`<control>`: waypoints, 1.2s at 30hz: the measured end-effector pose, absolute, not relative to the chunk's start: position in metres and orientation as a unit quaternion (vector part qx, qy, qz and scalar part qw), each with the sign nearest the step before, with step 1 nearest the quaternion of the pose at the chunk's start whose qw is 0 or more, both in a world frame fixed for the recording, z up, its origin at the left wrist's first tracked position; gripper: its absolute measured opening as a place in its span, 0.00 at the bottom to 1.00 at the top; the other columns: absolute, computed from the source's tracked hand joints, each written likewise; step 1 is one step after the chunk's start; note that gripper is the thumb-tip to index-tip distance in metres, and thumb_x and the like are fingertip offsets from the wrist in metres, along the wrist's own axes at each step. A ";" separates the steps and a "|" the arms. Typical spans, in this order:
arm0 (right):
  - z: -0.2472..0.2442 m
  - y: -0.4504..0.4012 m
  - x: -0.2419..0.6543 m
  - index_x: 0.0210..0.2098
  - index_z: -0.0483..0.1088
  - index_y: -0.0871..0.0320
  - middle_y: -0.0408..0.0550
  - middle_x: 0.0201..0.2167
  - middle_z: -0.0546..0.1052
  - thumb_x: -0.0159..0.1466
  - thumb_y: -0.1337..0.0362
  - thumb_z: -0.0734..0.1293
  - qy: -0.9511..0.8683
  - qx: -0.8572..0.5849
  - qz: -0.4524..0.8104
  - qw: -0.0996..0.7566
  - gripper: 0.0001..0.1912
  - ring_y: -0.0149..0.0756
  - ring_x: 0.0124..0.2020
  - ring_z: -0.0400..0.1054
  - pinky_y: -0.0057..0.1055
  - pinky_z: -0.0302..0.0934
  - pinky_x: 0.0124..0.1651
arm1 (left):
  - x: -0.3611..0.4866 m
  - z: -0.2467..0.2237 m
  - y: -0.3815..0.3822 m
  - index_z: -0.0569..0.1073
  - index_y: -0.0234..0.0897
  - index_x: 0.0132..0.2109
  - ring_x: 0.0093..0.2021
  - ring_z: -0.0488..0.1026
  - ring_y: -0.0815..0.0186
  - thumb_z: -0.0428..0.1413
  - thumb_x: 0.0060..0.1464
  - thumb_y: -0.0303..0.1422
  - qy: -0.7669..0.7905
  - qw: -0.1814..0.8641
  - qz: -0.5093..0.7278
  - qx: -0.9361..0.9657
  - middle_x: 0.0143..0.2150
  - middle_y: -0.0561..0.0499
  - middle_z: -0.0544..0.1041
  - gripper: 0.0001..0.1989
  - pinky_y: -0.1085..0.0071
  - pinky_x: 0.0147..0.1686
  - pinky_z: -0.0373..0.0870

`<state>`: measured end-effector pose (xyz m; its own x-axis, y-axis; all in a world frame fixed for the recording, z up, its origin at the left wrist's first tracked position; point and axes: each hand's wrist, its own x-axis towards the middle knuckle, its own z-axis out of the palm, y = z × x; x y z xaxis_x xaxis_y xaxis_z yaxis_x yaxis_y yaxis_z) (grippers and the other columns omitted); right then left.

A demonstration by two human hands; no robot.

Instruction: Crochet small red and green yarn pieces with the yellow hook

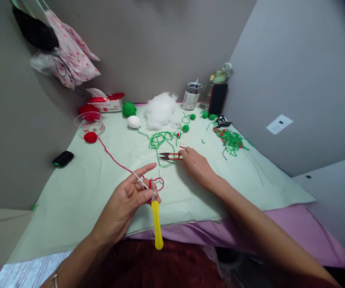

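Observation:
Pinched between the thumb and fingers of my left hand (126,202) is a crochet hook (157,226) with a yellow handle pointing down toward me. White yarn (138,177) crosses the fingers, and a small loop of red yarn (162,183) hangs by the hook's tip. My left index finger is stretched out. Closed at the handle end of orange-handled thread snips (171,156) is my right hand (199,165); the blades point left, spread apart. Tangled green yarn (160,140) lies just beyond the snips. Red yarn runs from a small red ball (90,137) toward my left hand.
White stuffing (160,111) sits at the back, near a green yarn ball (129,109) and a white one (133,122). A pen can (191,97), bottle (219,76) and phone (218,99) stand back right. Yarn scraps (232,141) lie right, a black case (63,159) left.

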<state>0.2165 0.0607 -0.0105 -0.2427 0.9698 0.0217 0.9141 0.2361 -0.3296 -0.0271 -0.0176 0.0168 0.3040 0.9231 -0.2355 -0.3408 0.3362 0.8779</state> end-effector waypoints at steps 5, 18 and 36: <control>0.004 0.039 0.234 0.52 0.76 0.61 0.46 0.29 0.73 0.70 0.67 0.53 -0.699 -0.538 0.379 0.280 0.22 0.36 0.29 0.65 0.32 0.60 0.34 | -0.027 0.019 -0.025 0.78 0.47 0.64 0.31 0.79 0.69 0.72 0.56 0.34 0.357 0.754 0.423 0.354 0.33 0.55 0.79 0.29 0.74 0.37 0.71; -0.009 0.004 0.204 0.38 0.73 0.58 0.41 0.26 0.74 0.49 0.72 0.66 -0.354 -0.267 0.788 0.428 0.16 0.28 0.23 0.59 0.28 0.56 0.32 | -0.022 0.013 -0.011 0.81 0.36 0.60 0.26 0.70 0.76 0.70 0.59 0.30 0.325 0.791 0.426 0.296 0.33 0.52 0.76 0.22 0.81 0.28 0.69; -0.008 0.001 0.184 0.27 0.67 0.56 0.34 0.18 0.63 0.58 0.50 0.78 -0.389 -0.369 0.687 0.490 0.21 0.26 0.22 0.51 0.31 0.42 0.30 | -0.024 0.014 -0.011 0.77 0.35 0.53 0.18 0.59 0.80 0.70 0.58 0.36 0.455 0.662 0.490 0.339 0.31 0.56 0.75 0.19 0.85 0.17 0.57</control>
<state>0.1835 0.0015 -0.0082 -0.2469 0.9609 -0.1250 -0.3865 -0.2160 -0.8966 -0.0238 -0.0109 0.0138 0.1059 0.9572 -0.2693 -0.3401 0.2893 0.8948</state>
